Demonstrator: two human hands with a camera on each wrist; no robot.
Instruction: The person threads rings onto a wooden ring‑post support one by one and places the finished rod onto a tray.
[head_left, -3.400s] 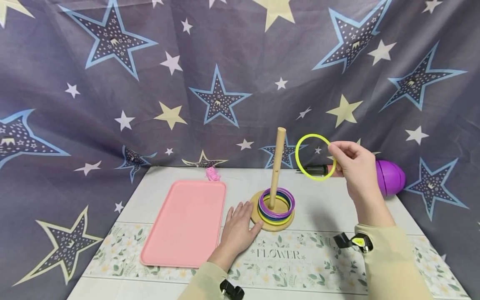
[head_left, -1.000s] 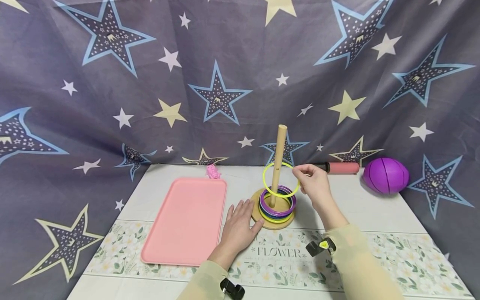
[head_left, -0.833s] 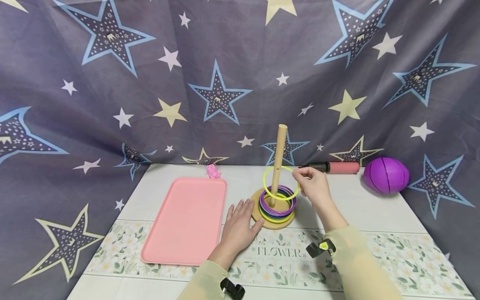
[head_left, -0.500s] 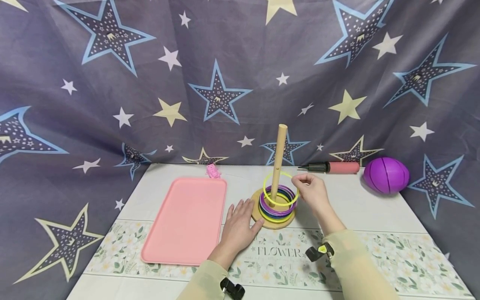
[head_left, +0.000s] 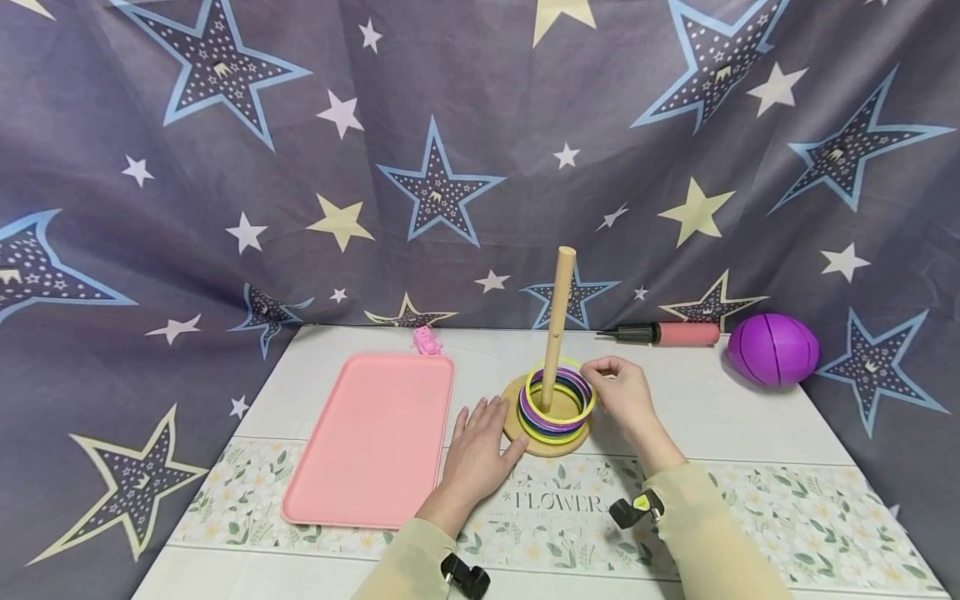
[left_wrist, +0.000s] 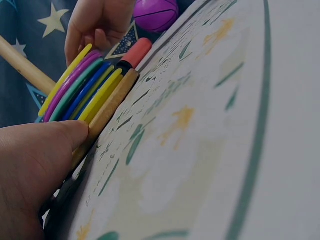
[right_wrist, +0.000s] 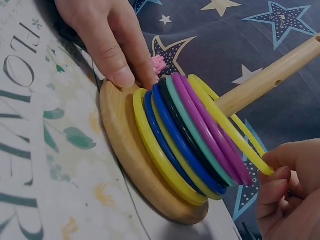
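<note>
My right hand (head_left: 621, 398) pinches the right side of a thin yellow ring (right_wrist: 231, 129) between thumb and fingertips. That ring encircles an upright wooden peg (head_left: 558, 325), slightly tilted above a stack of rings. Purple, teal, black, blue and yellow rings (right_wrist: 175, 130) lie stacked around the peg's foot. Under them is a round wooden base (right_wrist: 134, 162). My left hand (head_left: 477, 450) lies at the base's left edge, fingers extended; in the right wrist view its thumb touches the base.
A pink tray (head_left: 371, 442) lies left of my left hand, with a small pink toy (head_left: 427, 341) behind it. At the back right are a red-and-black hand pump (head_left: 660, 334) and a purple ball (head_left: 773, 350). A starry curtain (head_left: 480, 167) hangs behind the table.
My right hand has brought the yellow ring from the peg's right side onto the peg and lowered it to just above the stack. The left hand has stayed in place.
</note>
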